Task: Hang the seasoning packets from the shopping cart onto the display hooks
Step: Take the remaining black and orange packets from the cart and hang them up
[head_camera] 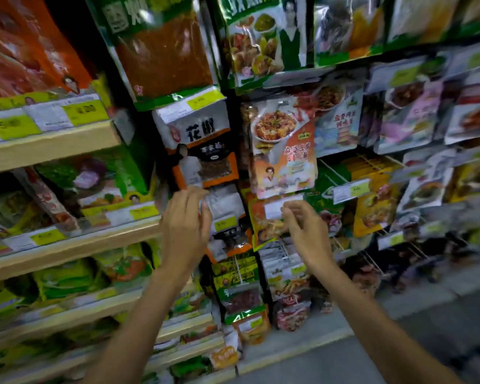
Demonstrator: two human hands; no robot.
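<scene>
The right hand pinches the white top strip of an orange packet hanging on the rack. The left hand, fingers curled, touches a silvery packet just beside it; I cannot tell whether it grips. The hooks look well stocked. The cart is out of view, so what remains is unknown.

Just one head-worn wide-angle cam, facing forward and slightly down, up close on the hanging packets; wooden shelves left, floor near right.
</scene>
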